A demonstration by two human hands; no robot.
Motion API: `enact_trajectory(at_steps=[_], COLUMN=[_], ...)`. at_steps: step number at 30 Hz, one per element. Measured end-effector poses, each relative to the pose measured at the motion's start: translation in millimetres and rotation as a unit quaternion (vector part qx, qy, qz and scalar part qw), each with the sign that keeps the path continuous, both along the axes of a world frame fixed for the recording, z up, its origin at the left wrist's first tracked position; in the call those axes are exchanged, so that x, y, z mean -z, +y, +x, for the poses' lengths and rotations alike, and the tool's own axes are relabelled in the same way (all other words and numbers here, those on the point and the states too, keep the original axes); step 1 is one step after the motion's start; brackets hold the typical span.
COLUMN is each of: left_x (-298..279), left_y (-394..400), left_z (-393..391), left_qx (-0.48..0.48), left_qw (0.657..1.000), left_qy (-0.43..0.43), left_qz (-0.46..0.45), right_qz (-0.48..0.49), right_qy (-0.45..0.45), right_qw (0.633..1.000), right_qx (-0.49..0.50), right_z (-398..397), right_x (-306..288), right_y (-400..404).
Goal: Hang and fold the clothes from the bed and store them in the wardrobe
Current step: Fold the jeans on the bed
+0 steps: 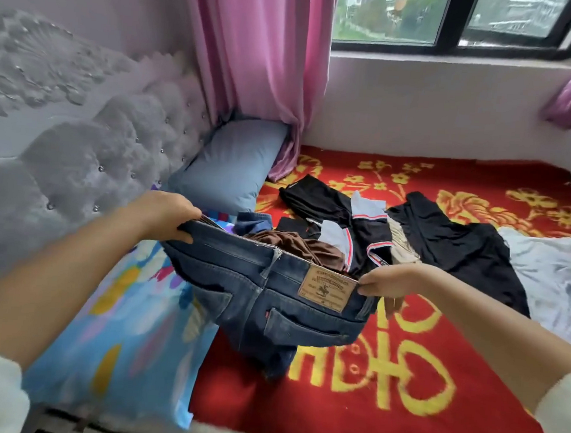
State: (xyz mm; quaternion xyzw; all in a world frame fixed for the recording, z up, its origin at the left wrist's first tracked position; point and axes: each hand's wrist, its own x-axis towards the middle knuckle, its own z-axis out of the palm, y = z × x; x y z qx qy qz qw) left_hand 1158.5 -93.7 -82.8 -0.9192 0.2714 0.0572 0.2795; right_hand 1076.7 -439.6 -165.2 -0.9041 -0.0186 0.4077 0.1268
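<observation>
Denim is the item in hand: a pair of dark blue jeans point(271, 300) held up by the waistband above the bed point(399, 410), back pockets and brown leather patch facing the camera, legs hanging down onto the red and yellow blanket and bunching there.

Risks noted. The legs are crumpled beneath the seat; if the jeans are laid flat without a shake, I judge the fold would come out uneven. The waistband sags between the two hands, so a slip at either end would drop the garment onto the pile behind. That pile sits just beyond the waistband: a brown garment point(295, 247), black shorts with white and red trim point(361, 228), a black top point(461, 249) and a white garment point(550, 282). Swinging the jeans forward could drag or tangle these. A printed blue pillow point(118, 323) lies directly beside the hanging denim and could catch a leg. No wardrobe or hanger is visible, so storage is some way off.

Fingers. The left hand point(166, 214) is closed over the left end of the waistband, fingers curled round the edge. The right hand point(391, 281) pinches the right end beside the patch, fingertips tight together. Both hold only the jeans and touch nothing else.
</observation>
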Motion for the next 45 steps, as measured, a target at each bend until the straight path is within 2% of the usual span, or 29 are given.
enact_trajectory(at_steps=[2,5,8,11,13,15,18,21,25,28,31,35,39,41,43,45], left_x=[4,0,-5,-14,-24,-27,-39,-66,-120,-181,-243,-295,-296,-275,-248,-222], left_y=[4,0,-12,-25,-33,-36,-39,-44,-60,-68,-78,-90,-96,-101,-107,-110], left_z=[5,12,23,35,42,46,58,70,84,93,98,101,103,106,107,110], left_qx=[-0.010,-0.025,-0.090,-0.164,-0.154,-0.162,-0.159,-0.152,-0.121,-0.069,-0.049,-0.023,-0.012,0.040,0.090,0.182], left_qw=[1.000,0.996,0.991,0.981,0.983,0.982,0.983,0.970,0.932,0.889,0.826,0.770,0.782,0.779,0.800,0.805], left_qy=[-0.024,-0.079,-0.099,-0.102,-0.093,-0.063,-0.089,-0.166,-0.253,-0.355,-0.448,-0.509,-0.508,-0.500,-0.459,-0.444], left_qz=[0.010,0.028,-0.009,-0.008,0.042,0.068,0.011,-0.093,-0.229,-0.282,-0.340,-0.384,-0.361,-0.377,-0.376,-0.349], right_qz=[0.043,-0.024,-0.059,-0.092,-0.203,-0.321,-0.341,-0.349,-0.327,-0.322,-0.326,-0.346,-0.339,-0.353,-0.369,-0.350], right_qy=[-0.017,-0.123,-0.199,-0.159,-0.115,-0.106,-0.219,-0.366,-0.465,-0.558,-0.639,-0.681,-0.690,-0.685,-0.659,-0.657], right_qw=[0.998,0.992,0.977,0.977,0.967,0.939,0.911,0.853,0.791,0.716,0.630,0.568,0.571,0.577,0.598,0.614], right_qx=[0.049,0.019,0.053,0.112,0.100,0.063,0.073,0.129,0.225,0.269,0.298,0.305,0.285,0.271,0.268,0.264], right_z=[2,15,31,46,50,47,55,61,66,72,72,70,61,51,41,37], right_x=[-9,-25,-42,-64,-78,-93,-111,-136,-192,-260,-324,-363,-358,-337,-315,-289], right_y=[-3,-3,2,14,25,37,34,24,11,-5,-9,-10,-29,-43,-52,-62])
